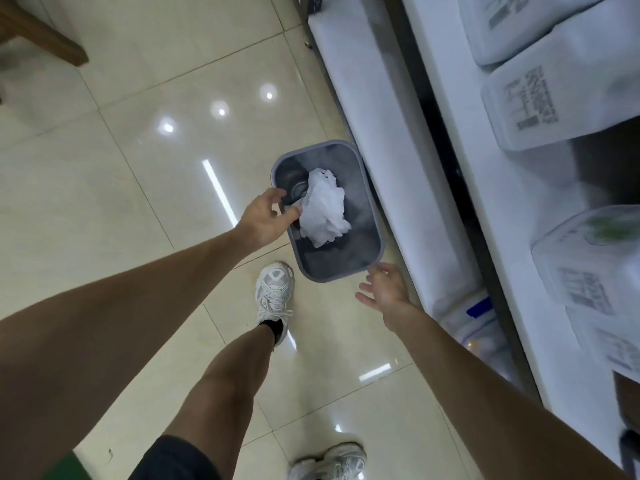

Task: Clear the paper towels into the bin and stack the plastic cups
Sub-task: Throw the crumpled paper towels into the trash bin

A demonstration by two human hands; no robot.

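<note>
Towels (325, 207) — a crumpled white wad, light and soft, best pinched anywhere by a fold — sit inside the bin (375, 233) at frame centre. Right hand (384, 289) open, empty; farther, left hand (265, 216) fingers spread beside the wad.

The floor tiles (121, 161) are glossy and smooth, mirroring ceiling lights as bright spots and streaks. At twelve o'clock from the near shoe, the bin (375, 233) looks like matt grey plastic with a smooth rim. The paper towel (325, 209) in it is white, crumpled and matt. The sneaker (273, 289) shows mesh fabric with cloth laces. At ten o'clock, a furniture leg (45, 39) looks like brown wood. At three o'clock, translucent plastic containers (526, 109) carry printed labels.
</note>
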